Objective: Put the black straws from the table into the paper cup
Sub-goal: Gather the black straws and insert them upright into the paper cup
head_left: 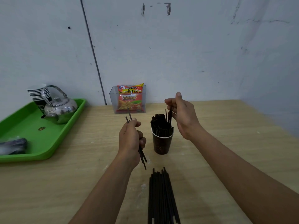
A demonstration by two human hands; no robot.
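The right hand (182, 115) is right over the paper cup (162, 144), fingers pinching what looks like 2 black straws (169, 114). They stand almost upright, lower ends among the bundle (159, 125) that fills the cup. I'd judge a short drop straight down would seat them.

The left hand (130, 138) is just left of the cup and clear of it, fingers curled round 2 or 3 held straws (143, 157). These tilt, top ends away from the person and bottom ends toward the loose pile (161, 199). That pile lies on the surface (226, 126) close to the person, its long axis pointing at the cup. It holds too many to count.

There is 1 cup in use. A green tray (32, 126) carries 1 kettle (60, 109) and 1 stack of cups (38, 92).
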